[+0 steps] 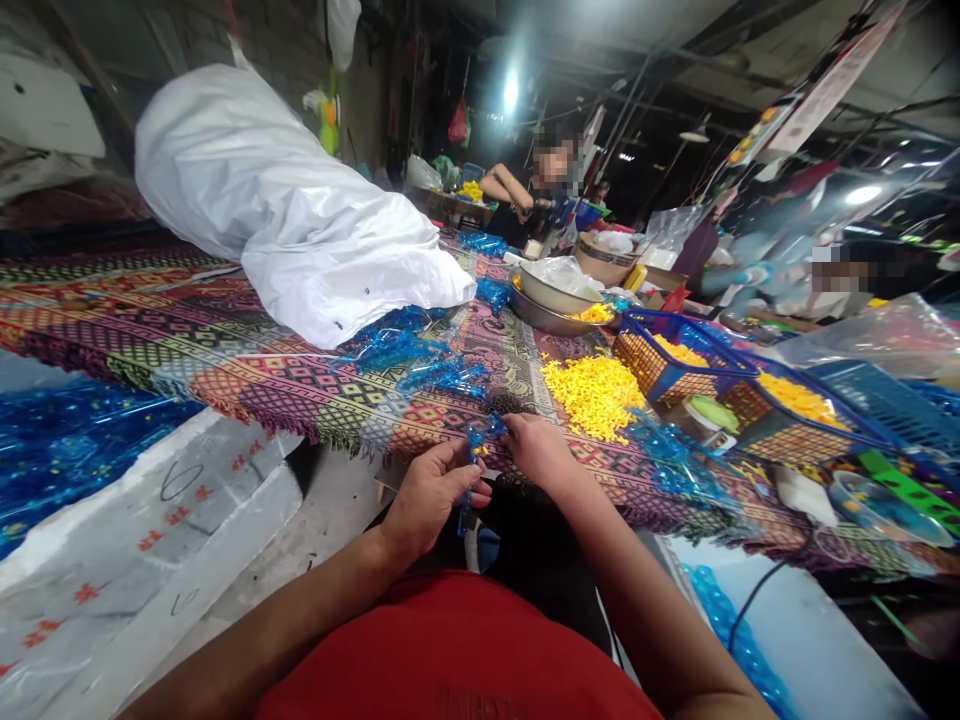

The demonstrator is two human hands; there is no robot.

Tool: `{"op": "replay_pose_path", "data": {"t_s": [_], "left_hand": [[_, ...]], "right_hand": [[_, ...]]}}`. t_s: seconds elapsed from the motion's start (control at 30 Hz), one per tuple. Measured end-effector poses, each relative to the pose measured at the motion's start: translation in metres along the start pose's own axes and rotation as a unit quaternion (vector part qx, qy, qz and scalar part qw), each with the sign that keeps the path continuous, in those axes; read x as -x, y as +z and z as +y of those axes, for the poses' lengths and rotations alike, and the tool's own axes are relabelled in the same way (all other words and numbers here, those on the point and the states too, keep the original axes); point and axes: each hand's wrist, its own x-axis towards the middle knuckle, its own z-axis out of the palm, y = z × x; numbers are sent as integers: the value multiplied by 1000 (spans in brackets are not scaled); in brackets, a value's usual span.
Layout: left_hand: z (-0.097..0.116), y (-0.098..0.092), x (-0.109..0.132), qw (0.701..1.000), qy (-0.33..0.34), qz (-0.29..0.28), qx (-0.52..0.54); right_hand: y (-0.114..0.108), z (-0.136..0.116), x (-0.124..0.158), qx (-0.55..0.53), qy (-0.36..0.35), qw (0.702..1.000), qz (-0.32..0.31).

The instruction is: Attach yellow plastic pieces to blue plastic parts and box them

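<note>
While the left hand [431,497] is curling its fingers around a twisted strip of blue cellophane [471,478] just above the person's lap, the right hand [537,450] is pinching the upper end of that same strip, so both hands are closed on it, with the forearms angling inward over a red shirt [457,650]. A tiny yellow piece [477,451] is sitting on the strip between the hands. Just past the right fingertips, a dark bristly clump [510,402] is resting near the table's edge, though its exact kind is hard to tell. Farther right, a heap of small yellow plastic pieces [592,395] is lying on the table, beside a blue-rimmed mesh basket [675,365] and a second basket [795,425], both holding more yellow pieces. Loose blue cellophane [409,350] is trailing across the patterned woven cloth [225,340] that covers the table, while a bulging white sack [285,200] is lying along its left side and blocking much of the view there. Stacked steel bowls [551,300] are standing beyond the yellow heap. More blue cellophane [67,450] is spilling beside a white ledge [157,500] at the left. At the far end, a co-worker [525,190] is working with one arm bent, under a bright overhead lamp [510,90] in a dim, cluttered room.
</note>
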Motion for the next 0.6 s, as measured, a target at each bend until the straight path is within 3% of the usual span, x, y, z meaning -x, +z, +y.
{"op": "replay_pose_path", "data": {"t_s": [0.07,0.1,0.2,0.27,0.33,0.43,0.6], "left_hand": [[2,1,-1,1000,5,5,11],[2,1,-1,1000,9,6,12],[4,5,-1,1000,29,3,7],[4,8,-2,999,43,-8,5],[3,12,-2,998,56,-15,6],[3,15,-1,998,65,-13,3],[4,17,-1,998,68,-7,-18]], "right_hand": [[-1,-2,7,-157,19,986,48],[-2,-4,12,-261,32,963,60],[-3,-18,27,-556,72,827,40],[-3,-28,35,-668,87,739,26],[-3,-35,39,-722,87,686,22],[-4,-39,41,-752,82,653,24],[-6,-40,42,-761,82,642,44]]}}
